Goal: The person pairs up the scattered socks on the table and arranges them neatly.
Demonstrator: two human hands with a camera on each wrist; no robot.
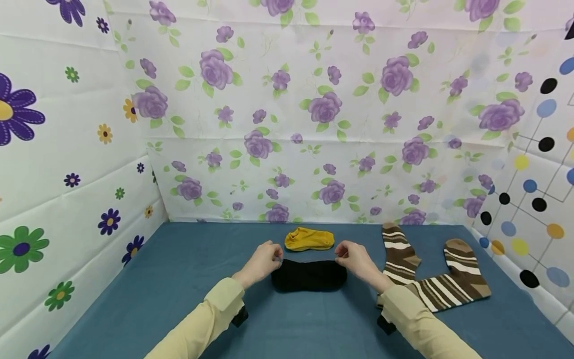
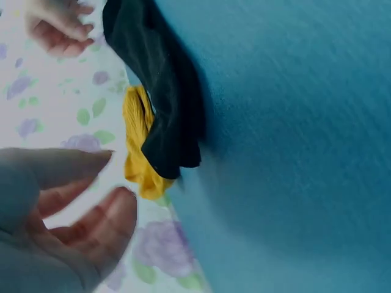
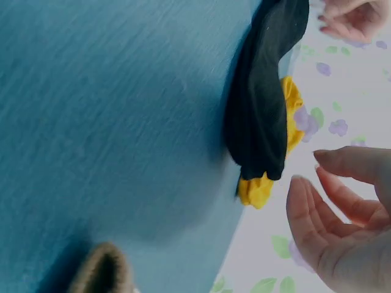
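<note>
Ideally, with my left hand (image 1: 260,262) and right hand (image 1: 358,262) each loosely parted and empty, I'd pinch the black sock (image 1: 309,276) evenly at both ends.

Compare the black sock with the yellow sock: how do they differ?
Colour: the black sock is dark, the yellow sock bright mustard.
Size: the black sock looks longer than the yellow sock.
Place: in the head view, the black sock lies in front of the yellow sock.
Both are unstriped.
</note>
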